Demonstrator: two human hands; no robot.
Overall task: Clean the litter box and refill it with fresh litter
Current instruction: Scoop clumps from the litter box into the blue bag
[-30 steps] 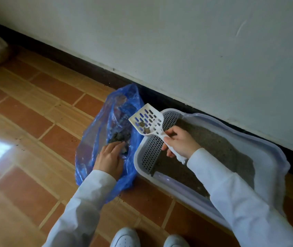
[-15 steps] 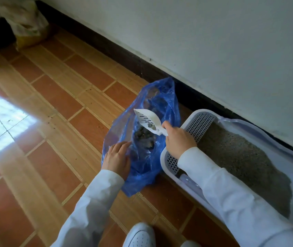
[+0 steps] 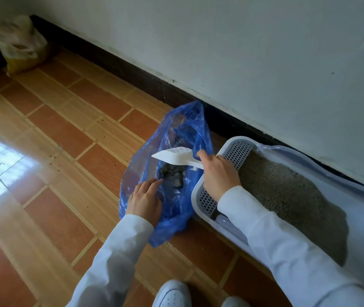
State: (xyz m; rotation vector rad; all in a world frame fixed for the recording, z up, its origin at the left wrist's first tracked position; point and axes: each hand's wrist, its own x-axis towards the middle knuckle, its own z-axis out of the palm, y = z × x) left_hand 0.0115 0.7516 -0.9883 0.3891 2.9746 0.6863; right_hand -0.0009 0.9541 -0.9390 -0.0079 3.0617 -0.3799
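Observation:
A pale litter box (image 3: 354,167) with a grid step at its left end lies along the wall, holding grey litter (image 3: 287,191). Left of it a blue plastic bag (image 3: 183,125) stands open on the floor with dark clumps (image 3: 172,176) inside. My right hand (image 3: 218,176) grips the handle of a white slotted scoop (image 3: 172,155), which is turned over above the bag's mouth. My left hand (image 3: 145,200) holds the near edge of the bag, keeping it open.
The floor is orange-brown tile with scattered litter grains. A white and yellow plastic bag (image 3: 19,45) sits in the far left corner by the dark skirting board. My white shoes (image 3: 172,293) are at the bottom edge. The white wall runs behind the box.
My right hand carried the scoop from above the box's grid step leftward over the bag and tipped it; the clumps left the scoop. My left hand stayed on the bag.

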